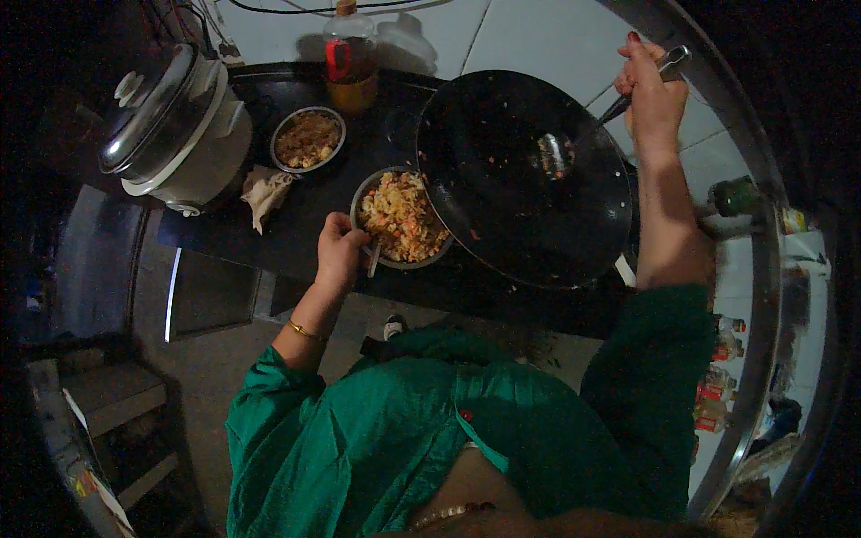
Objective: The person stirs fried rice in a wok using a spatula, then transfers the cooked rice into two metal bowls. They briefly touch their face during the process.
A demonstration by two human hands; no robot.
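My left hand (340,247) grips the near left rim of a metal bowl (422,264) full of fried rice (398,212) with orange bits. A spoon handle (374,261) sticks out over the bowl's near edge. Right beside the bowl, and partly overlapping it in view, sits a large dark wok (511,222) with a few scraps of food on its inner wall. My right hand (649,94) is closed round the handle of a metal ladle or turner (615,109). The tool's shiny head (555,156) lies inside the wok, with a little food at it.
A second metal bowl (309,138) of brownish food stands further back, near a crumpled cloth or paper (267,191). To the left is a lidded electric cooker (195,128). An oil bottle (351,60) stands behind on the dark counter (316,188). Several bottles (720,383) line the right side.
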